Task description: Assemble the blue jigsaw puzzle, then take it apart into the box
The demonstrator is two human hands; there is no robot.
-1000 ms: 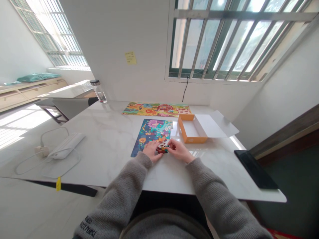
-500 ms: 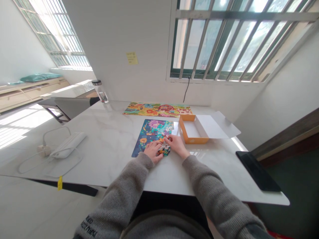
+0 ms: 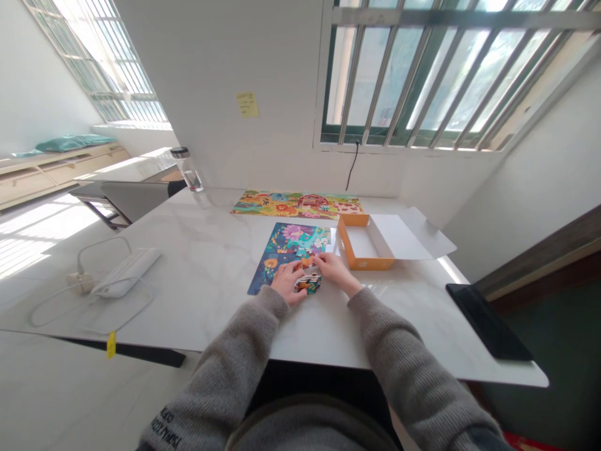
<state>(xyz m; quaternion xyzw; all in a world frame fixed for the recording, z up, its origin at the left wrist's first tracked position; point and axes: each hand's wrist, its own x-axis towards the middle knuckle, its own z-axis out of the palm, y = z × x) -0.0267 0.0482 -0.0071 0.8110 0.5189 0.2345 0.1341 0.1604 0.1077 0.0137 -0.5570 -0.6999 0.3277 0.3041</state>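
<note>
A dark blue jigsaw puzzle with bright pictures lies on the table before me, partly covered by my hands. My left hand rests at its lower edge, thumb and fingers curved round the left end of a small stack of puzzle pieces. Just above that stack, my right hand has thumb and forefinger pinched together on a small orange-toned puzzle piece, low over the puzzle's right side. Fingertips hide part of this piece, so whether it touches the puzzle I cannot tell.
An orange box with its white lid flap open stands right of the puzzle. Behind lies a long farm-animal picture. A bottle, a white power strip with cable and a black tablet-like slab lie farther out.
My right hand has shifted very slightly up and right, fingertips still pinched over the puzzle's right side. My left hand stays by the stack. The view has tilted a little.
</note>
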